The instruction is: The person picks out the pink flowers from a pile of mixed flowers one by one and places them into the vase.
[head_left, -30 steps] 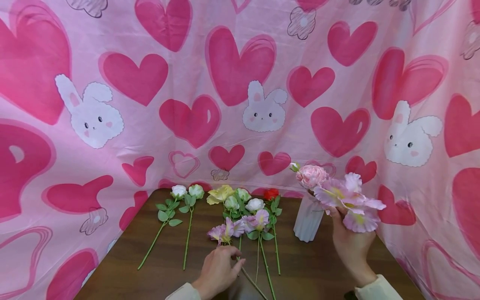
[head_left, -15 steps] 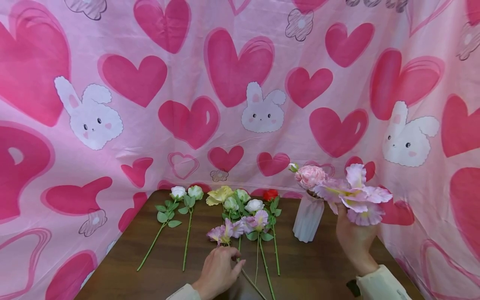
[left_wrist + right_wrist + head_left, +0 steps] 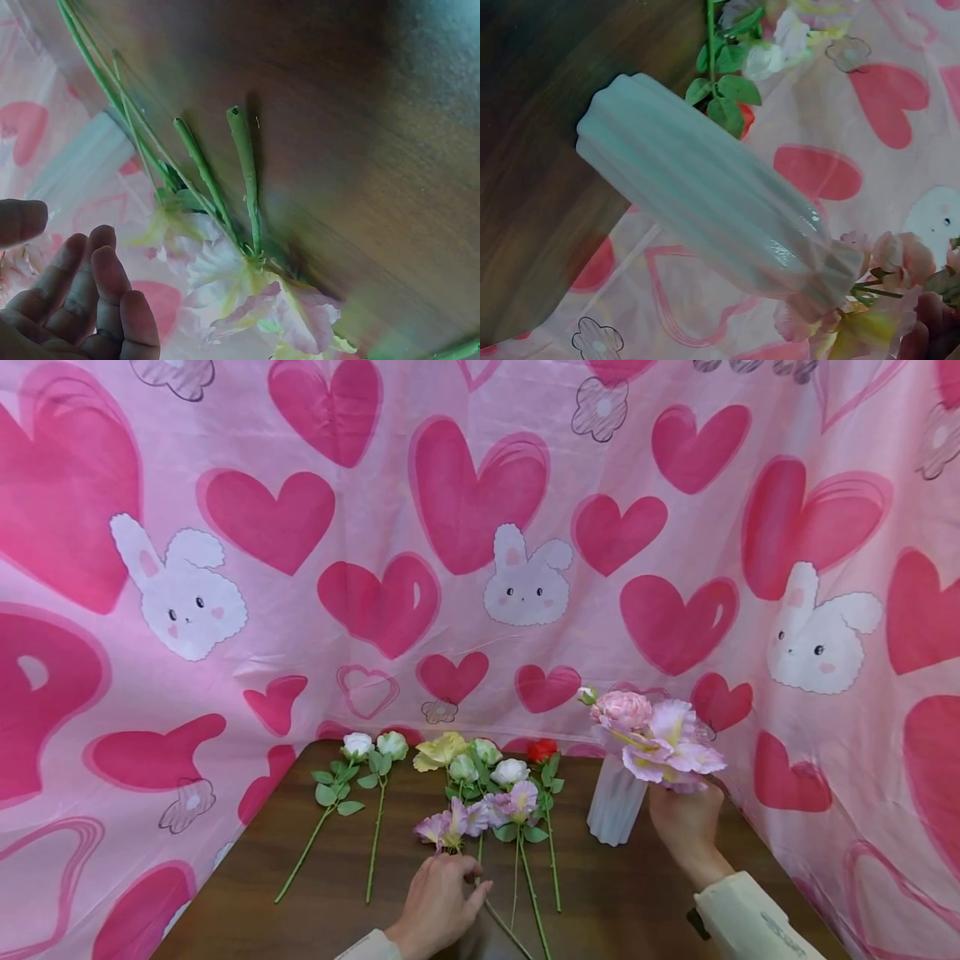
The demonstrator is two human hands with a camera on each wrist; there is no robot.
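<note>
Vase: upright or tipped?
Upright: in the head view the vase stands base-down on the table, with a pink flower above its top.

On the head feed I can't see the fingertips of the right hand [image 3: 686, 820] behind the lilac flower [image 3: 671, 750]; both sleeves [image 3: 750, 920] are cropped.

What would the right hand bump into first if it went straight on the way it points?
Likely the upper part of the white vase, past the purple flower in the hand; depth is unclear.
</note>
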